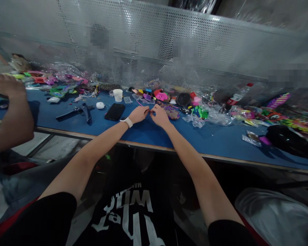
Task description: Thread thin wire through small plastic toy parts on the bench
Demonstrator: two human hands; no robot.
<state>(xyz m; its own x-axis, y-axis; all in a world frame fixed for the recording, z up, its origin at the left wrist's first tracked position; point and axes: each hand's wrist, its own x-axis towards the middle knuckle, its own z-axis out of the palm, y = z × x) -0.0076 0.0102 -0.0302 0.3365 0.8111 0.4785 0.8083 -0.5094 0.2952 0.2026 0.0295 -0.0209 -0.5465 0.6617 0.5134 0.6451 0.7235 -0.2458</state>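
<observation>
Piece [172, 112], mottled purple-brown, beside hands [159, 115]; both pinched, cannot tell whether grasping anything.

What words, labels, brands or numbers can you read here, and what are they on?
No whole word reads for sure.
Black shirt: large white lettering with a smaller line above; too skewed and folded to quote reliably.
Red bottle label: white marks, too small and blurred to read, so I can't confirm a brand.
Purple-and-yellow item at right: yellow marks, too blurred to tell whether they are letters.
I can make out no numbers.
</observation>
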